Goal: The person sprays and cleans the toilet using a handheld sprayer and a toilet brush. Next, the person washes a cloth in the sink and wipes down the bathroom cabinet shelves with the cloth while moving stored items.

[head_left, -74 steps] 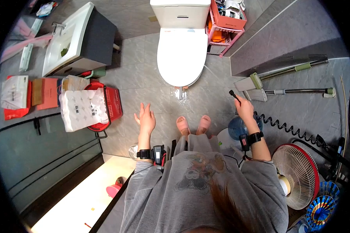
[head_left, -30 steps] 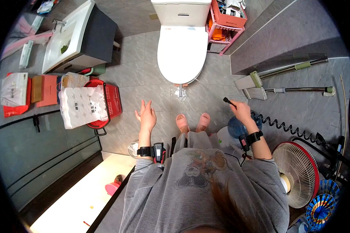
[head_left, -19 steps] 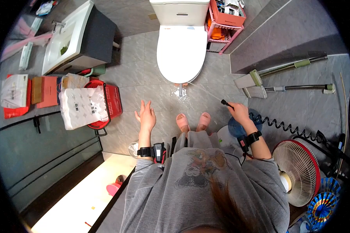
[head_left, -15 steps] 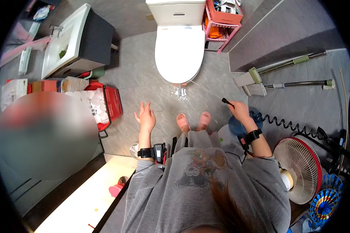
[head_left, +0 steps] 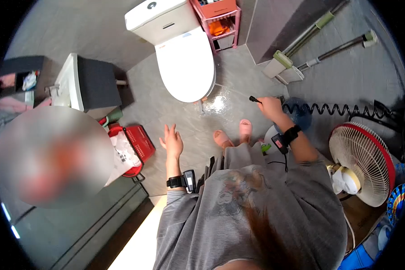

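My right hand (head_left: 272, 109) is wrapped round a small black spray nozzle (head_left: 254, 99), which points left toward the base of the white toilet (head_left: 186, 67). A thin line of water seems to run from its tip to the toilet's side. Behind that hand, a black coiled hose (head_left: 335, 109) stretches to the right wall. My left hand (head_left: 172, 141) hangs over the floor with its fingers spread and nothing in it. The toilet lid is down. Shiny wet floor (head_left: 218, 102) lies in front of and beside the toilet base.
A red basket (head_left: 141, 146) stands left of my left hand, below a sink cabinet (head_left: 96, 83). Brushes with long handles (head_left: 283, 63) lean at the right wall. A fan (head_left: 362, 164) is beside my right elbow. A pink shelf (head_left: 220, 29) stands beside the toilet.
My view has turned, so the toilet appears further left and tilted. The glossy wet patch beside its base looks larger. The nozzle stays in my right hand; my left hand remains spread.
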Motion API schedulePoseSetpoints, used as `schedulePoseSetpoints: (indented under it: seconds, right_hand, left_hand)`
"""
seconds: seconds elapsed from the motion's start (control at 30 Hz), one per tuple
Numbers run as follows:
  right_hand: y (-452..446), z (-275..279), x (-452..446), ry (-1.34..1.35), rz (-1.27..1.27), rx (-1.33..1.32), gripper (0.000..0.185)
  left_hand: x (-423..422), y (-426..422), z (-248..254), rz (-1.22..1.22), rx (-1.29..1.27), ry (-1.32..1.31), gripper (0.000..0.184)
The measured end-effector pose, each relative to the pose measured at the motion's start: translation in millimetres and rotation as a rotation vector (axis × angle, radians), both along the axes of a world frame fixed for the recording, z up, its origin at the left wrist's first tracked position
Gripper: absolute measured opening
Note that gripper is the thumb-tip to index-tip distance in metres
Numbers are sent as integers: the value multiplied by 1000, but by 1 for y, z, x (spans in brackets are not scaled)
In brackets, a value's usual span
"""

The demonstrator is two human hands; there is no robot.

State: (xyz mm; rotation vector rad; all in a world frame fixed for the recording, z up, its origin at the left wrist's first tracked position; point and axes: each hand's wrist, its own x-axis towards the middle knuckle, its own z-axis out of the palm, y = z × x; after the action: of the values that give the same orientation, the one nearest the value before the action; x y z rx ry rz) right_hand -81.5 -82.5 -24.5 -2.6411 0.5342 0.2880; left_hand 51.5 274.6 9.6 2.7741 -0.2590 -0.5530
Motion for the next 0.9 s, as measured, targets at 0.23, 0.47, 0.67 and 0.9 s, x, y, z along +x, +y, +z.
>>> schedulePoseSetpoints:
  seconds: [0.23, 0.47, 0.67, 0.9]
  right_hand:
    - [-14, -6, 8, -16, -69, 3, 14]
    - [-34, -19, 25, -15, -104, 4, 13]
    - [-54, -16, 43, -43, -122, -13, 13]
    - [-75, -22, 64, -27, -148, 9, 13]
  left_hand:
    - [10, -24, 10, -121, 28, -8, 38]
    - [18, -40, 12, -203, 32, -28, 36]
    - [22, -46, 15, -238, 58, -31, 36]
    - [30, -47, 10, -274, 104, -34, 36]
